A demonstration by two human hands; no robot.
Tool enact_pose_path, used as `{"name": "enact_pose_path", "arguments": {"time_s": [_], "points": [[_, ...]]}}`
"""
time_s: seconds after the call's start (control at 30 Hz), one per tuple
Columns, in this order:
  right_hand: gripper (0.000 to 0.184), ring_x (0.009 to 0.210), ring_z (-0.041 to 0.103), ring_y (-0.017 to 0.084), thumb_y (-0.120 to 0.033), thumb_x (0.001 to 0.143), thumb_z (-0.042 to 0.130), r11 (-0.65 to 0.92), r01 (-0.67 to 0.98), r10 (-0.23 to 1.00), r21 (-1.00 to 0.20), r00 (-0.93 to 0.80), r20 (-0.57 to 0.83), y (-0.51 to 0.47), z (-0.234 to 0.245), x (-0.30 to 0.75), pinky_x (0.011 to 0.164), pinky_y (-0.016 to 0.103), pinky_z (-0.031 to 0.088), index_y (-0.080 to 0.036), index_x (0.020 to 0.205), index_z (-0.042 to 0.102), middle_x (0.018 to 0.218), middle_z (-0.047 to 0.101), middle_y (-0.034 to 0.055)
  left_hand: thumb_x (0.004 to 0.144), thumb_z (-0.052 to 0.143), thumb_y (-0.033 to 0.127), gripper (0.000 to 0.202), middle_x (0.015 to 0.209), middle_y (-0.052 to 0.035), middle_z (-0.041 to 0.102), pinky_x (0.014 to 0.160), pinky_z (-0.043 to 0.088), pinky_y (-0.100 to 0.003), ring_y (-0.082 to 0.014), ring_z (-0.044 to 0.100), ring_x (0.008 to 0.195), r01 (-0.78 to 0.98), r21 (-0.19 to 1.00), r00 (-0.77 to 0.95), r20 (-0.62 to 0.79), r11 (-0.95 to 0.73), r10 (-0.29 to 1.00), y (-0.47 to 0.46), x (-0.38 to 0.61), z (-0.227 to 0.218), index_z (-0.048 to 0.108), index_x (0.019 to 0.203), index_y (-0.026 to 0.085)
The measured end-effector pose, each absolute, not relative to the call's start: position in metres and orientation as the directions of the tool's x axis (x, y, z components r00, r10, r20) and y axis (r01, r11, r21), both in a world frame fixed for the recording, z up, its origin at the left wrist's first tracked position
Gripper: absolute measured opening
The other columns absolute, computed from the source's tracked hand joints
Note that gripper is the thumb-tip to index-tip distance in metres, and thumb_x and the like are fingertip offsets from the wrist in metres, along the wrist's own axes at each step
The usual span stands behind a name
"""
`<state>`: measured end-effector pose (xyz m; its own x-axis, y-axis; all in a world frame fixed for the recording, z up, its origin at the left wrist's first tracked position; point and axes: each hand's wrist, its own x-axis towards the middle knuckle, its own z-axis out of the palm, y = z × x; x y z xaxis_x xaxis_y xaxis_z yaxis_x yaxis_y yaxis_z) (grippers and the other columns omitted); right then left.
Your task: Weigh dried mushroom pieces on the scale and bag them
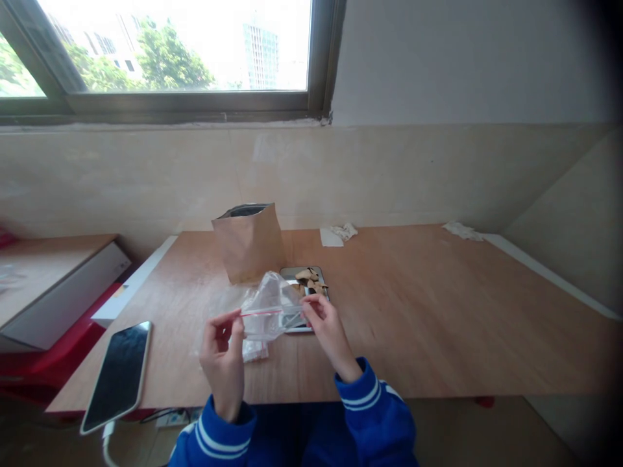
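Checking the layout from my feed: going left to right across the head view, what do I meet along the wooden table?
Smartphone → left hand → clear zip-seal plastic bag → right hand → crumpled white tissue

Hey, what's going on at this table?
A person is holding up a clear zip-top plastic bag by its red-lined seal, pinched between the left hand and the right hand. Just behind it sits a metal tray of tan dried pieces, beside a foil-lined kraft paper pouch standing open. A smartphone lies on the wooden table to the left.
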<state>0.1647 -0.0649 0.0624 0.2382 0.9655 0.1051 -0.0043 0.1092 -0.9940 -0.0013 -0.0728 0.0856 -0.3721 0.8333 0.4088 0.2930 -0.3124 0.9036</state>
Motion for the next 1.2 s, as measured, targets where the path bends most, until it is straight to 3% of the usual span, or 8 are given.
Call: {"name": "enact_pose_path", "arguments": {"time_s": [0.1, 0.2, 0.33, 0.5, 0.73, 0.93, 1.13, 1.2], "points": [[0.035, 0.076, 0.060, 0.017, -0.049, 0.079, 0.061, 0.120, 0.014, 0.991, -0.993, 0.066, 0.120, -0.058, 0.060, 0.184, 0.064, 0.027, 0.048, -0.020, 0.099, 0.060, 0.085, 0.064, 0.0033, 0.080, 0.061, 0.036, 0.024, 0.072, 0.0006, 0.059, 0.056, 0.045, -0.023, -0.0110, 0.054, 0.060, 0.265, 0.915, -0.319, 0.381, -0.305, 0.868, -0.058, -0.009, 0.096, 0.062, 0.093, 0.016], [0.041, 0.085, 0.060, 0.019, -0.054, 0.087, 0.046, 0.153, 0.049, 0.986, -0.987, 0.061, 0.156, -0.052, 0.058, 0.201, 0.068, 0.030, 0.050, -0.023, 0.111, 0.058, 0.101, 0.064, 0.0060, 0.081, 0.058, 0.037, 0.030, 0.072, 0.0015, 0.057, 0.056, 0.043, -0.022, -0.0100, 0.050, 0.059, 0.262, 0.907, -0.316, 0.404, -0.330, 0.859, -0.046, -0.010, 0.106, 0.062, 0.104, 0.017], [0.035, 0.106, 0.052, 0.026, -0.047, 0.087, 0.049, 0.200, 0.449, 0.859, -0.871, 0.347, 0.376, -0.039, 0.042, 0.218, 0.092, 0.044, 0.042, -0.021, 0.109, 0.057, 0.111, 0.057, 0.0111, 0.086, 0.050, 0.039, 0.032, 0.070, 0.0016, 0.055, 0.056, 0.039, -0.023, -0.0108, 0.047, 0.058, 0.267, 0.912, -0.378, 0.396, -0.311, 0.837, -0.030, -0.003, 0.108, 0.064, 0.107, 0.019], [0.037, 0.111, 0.046, 0.030, -0.032, 0.081, 0.055, 0.111, 0.742, 0.825, -0.661, 0.301, 0.477, -0.026, 0.013, 0.219, 0.094, 0.049, 0.036, -0.018, 0.115, 0.053, 0.118, 0.054, 0.0154, 0.086, 0.046, 0.038, 0.027, 0.067, 0.0011, 0.052, 0.063, 0.040, -0.026, -0.0138, 0.047, 0.062, 0.320, 0.917, -0.459, 0.371, -0.239, 0.807, -0.003, 0.015, 0.088, 0.064, 0.083, 0.017], [0.035, 0.106, 0.050, 0.032, -0.034, 0.080, 0.058, 0.039, 0.723, 0.830, -0.690, 0.361, 0.426, -0.032, 0.020, 0.220, 0.094, 0.053, 0.032, -0.021, 0.113, 0.055, 0.108, 0.064, 0.0106, 0.088, 0.041, 0.033, 0.023, 0.110, -0.0080, 0.060, 0.095, 0.038, -0.037, -0.0213, 0.053, 0.108, 0.309, 0.932, -0.523, 0.334, -0.191, 0.784, 0.013, 0.027, 0.076, 0.057, 0.078, 0.019], [0.044, 0.097, 0.056, 0.024, -0.040, 0.083, 0.059, 0.295, 0.453, 0.815, -0.842, 0.341, 0.469, -0.045, 0.082, 0.204, 0.084, 0.037, 0.045, -0.023, 0.122, 0.052, 0.112, 0.061, 0.0095, 0.091, 0.039, 0.040, 0.024, 0.118, -0.0076, 0.064, 0.088, 0.044, -0.036, -0.0211, 0.061, 0.104, 0.198, 0.965, -0.441, 0.244, -0.172, 0.863, 0.000, 0.036, 0.085, 0.053, 0.087, 0.022], [0.053, 0.115, 0.050, 0.024, -0.043, 0.087, 0.056, 0.484, 0.478, 0.841, -0.733, -0.025, 0.540, -0.039, 0.111, 0.190, 0.100, 0.041, 0.040, -0.027, 0.137, 0.043, 0.127, 0.055, 0.0075, 0.090, 0.041, 0.044, 0.027, 0.113, -0.0096, 0.066, 0.090, 0.045, -0.038, -0.0216, 0.062, 0.103, -0.006, 0.977, -0.449, 0.189, -0.214, 0.873, -0.003, 0.044, 0.083, 0.053, 0.090, 0.020], [0.050, 0.116, 0.050, 0.022, -0.042, 0.093, 0.046, 0.467, 0.467, 0.844, -0.751, 0.020, 0.536, -0.034, 0.097, 0.192, 0.098, 0.040, 0.042, -0.027, 0.140, 0.037, 0.130, 0.053, 0.0087, 0.089, 0.043, 0.043, 0.026, 0.115, -0.0101, 0.065, 0.091, 0.045, -0.039, -0.0213, 0.062, 0.104, -0.131, 0.958, -0.443, 0.173, -0.255, 0.880, -0.003, 0.043, 0.081, 0.053, 0.092, 0.019]]}}
